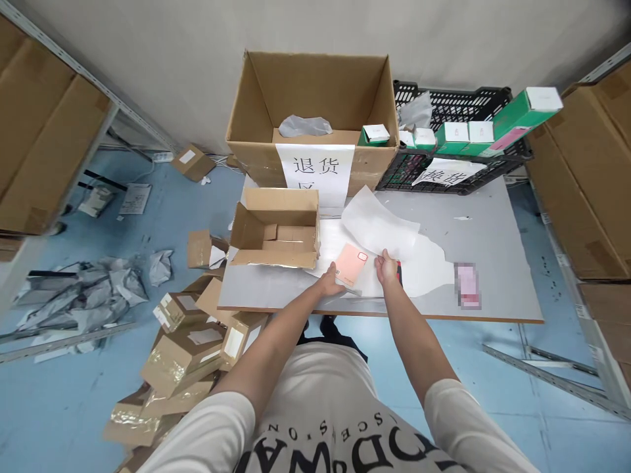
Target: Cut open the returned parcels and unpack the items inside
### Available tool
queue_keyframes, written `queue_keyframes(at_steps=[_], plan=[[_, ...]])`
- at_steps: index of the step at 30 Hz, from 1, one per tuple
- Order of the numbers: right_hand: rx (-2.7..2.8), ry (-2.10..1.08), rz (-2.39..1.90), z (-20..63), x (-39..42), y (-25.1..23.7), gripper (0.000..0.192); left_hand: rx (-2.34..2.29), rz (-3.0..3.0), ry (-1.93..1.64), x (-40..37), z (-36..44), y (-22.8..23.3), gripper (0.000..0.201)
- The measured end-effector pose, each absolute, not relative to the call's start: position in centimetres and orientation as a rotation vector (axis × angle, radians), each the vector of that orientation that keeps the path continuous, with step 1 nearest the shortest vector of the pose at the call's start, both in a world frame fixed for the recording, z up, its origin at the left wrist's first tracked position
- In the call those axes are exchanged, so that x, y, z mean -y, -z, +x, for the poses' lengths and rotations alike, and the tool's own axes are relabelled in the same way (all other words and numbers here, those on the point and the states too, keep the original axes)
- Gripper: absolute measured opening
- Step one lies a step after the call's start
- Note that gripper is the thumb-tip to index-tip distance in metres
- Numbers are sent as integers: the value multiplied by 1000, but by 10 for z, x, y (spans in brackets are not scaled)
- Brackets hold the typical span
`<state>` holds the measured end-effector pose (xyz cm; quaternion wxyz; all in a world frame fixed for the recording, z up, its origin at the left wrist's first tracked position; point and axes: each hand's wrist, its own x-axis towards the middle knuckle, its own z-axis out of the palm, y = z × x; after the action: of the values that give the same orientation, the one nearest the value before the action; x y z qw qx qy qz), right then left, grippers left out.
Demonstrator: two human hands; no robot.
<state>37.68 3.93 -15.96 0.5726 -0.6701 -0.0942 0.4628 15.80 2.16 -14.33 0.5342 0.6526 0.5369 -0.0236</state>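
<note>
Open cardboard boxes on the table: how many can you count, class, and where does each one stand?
2. The large box stands at the table's far edge with a paper sign on its front; the small box lies just before it, left of the hands. None seem hidden.

Bright, even indoor light with soft, faint shadows; wide-angle lens bends the edges, and one small patch is pixelated.

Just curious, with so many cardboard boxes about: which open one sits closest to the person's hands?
The small open box on the table, just beyond the left hand. The big labelled box stands farther back.
</note>
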Motion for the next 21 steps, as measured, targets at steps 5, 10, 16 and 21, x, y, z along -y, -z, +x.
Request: queue_keyframes(at_steps=[5, 10, 16, 21], plan=[[211, -1082, -1674, 373, -22, 158, 30, -1344, 1493, -45, -22, 158, 142, 99], [306, -1147, -1847, 338, 3, 156, 40, -1403, 1464, -117, -28, 164, 143, 61], [363, -1339, -1865, 307, 12, 155, 21, -1438, 1421, -160, -34, 167, 146, 35], [342, -1410, -1848, 310, 5, 152, 21, -1478, 1311, -209, -38, 170, 146, 24]])
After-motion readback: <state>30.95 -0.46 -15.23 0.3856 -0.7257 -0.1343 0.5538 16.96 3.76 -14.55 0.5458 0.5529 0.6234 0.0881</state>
